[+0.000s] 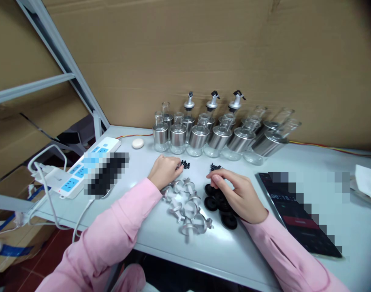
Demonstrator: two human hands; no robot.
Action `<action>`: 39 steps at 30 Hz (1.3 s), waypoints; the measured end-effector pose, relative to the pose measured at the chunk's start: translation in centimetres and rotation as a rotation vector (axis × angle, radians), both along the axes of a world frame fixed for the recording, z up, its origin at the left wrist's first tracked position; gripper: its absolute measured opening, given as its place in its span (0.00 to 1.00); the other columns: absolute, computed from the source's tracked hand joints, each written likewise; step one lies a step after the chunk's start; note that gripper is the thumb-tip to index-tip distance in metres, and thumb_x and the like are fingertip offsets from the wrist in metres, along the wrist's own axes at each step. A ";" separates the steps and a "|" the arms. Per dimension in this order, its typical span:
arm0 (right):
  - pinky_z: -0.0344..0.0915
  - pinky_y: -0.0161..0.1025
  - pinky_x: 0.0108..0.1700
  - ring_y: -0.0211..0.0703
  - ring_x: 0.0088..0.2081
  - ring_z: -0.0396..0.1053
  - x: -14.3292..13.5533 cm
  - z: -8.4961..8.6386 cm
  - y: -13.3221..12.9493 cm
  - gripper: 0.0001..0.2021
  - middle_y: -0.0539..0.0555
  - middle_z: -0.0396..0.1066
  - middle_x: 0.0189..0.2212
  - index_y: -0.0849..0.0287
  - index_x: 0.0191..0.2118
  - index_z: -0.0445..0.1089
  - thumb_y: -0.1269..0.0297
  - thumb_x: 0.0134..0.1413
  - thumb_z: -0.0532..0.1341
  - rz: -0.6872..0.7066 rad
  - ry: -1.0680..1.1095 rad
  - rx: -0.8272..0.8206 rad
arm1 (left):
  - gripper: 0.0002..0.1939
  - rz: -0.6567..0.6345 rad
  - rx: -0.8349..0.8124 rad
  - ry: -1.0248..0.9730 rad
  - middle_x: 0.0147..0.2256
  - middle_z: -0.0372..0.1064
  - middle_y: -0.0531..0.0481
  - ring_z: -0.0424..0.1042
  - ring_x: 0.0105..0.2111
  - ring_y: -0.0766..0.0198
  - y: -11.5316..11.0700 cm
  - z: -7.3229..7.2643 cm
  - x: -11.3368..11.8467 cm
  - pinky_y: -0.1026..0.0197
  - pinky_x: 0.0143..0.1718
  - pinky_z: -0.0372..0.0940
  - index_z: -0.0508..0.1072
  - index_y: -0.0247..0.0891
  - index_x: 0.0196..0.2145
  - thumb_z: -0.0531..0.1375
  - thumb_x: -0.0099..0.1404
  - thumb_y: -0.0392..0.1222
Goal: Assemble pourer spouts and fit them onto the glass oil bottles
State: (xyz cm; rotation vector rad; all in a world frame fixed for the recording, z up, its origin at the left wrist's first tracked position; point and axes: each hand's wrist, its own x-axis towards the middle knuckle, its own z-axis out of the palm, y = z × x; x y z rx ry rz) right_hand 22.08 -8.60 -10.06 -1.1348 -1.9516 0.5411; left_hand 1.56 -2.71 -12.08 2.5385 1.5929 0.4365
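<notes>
Just beside the left fingers [178, 166] lie black caps [186, 164]; right fingers [211, 177] overhang black discs [211, 203], both grips unclear

1. Looks from the wearer's head, above the near side of the table [240, 249].
2. Faces forward and steeply down, with the cardboard wall [203, 52] behind the far edge.
3. Sits close, but spans wide, from the metal frame [62, 52] at left to the white paper [367, 182] at right.
</notes>
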 end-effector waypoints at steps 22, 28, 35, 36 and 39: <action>0.65 0.34 0.27 0.35 0.24 0.67 -2.4 0.8 -1.2 0.16 0.50 0.68 0.26 0.58 0.35 0.64 0.50 0.51 0.61 0.202 0.762 -0.631 | 0.11 -0.495 0.047 -0.680 0.57 0.60 0.37 0.66 0.51 0.62 -4.4 2.1 2.3 0.54 0.49 0.62 0.53 0.41 0.40 0.39 0.72 0.49; 0.50 0.29 0.19 0.28 0.15 0.55 -2.3 0.8 -1.4 0.21 0.46 0.64 0.17 0.59 0.26 0.56 0.45 0.48 0.61 0.128 0.794 -0.796 | 0.23 -0.436 0.471 -0.278 0.22 0.66 0.54 0.63 0.24 0.67 -3.4 2.6 1.4 0.58 0.39 0.58 0.61 0.37 0.26 0.40 0.70 0.54; 0.40 0.29 0.19 0.25 0.15 0.43 -2.5 1.7 -2.0 0.21 0.42 0.58 0.15 0.58 0.26 0.53 0.50 0.46 0.65 0.149 0.971 -1.004 | 0.27 -0.449 0.655 -0.204 0.28 0.69 0.50 0.64 0.30 0.66 -3.7 2.9 1.6 0.58 0.40 0.53 0.66 0.37 0.30 0.35 0.72 0.52; 0.41 0.29 0.20 0.25 0.15 0.43 -2.6 1.7 -2.1 0.21 0.43 0.58 0.16 0.58 0.26 0.53 0.51 0.46 0.65 0.154 0.995 -1.028 | 0.27 -0.467 0.665 -0.196 0.28 0.68 0.50 0.64 0.30 0.66 -3.6 3.0 1.5 0.58 0.40 0.53 0.66 0.37 0.30 0.35 0.72 0.51; 0.43 0.29 0.21 0.25 0.16 0.43 -2.7 1.8 -2.3 0.20 0.43 0.59 0.16 0.58 0.26 0.54 0.54 0.45 0.66 0.167 1.058 -1.067 | 0.26 -0.512 0.715 -0.156 0.24 0.66 0.52 0.61 0.28 0.65 -3.3 3.3 1.2 0.59 0.38 0.52 0.65 0.36 0.28 0.36 0.72 0.50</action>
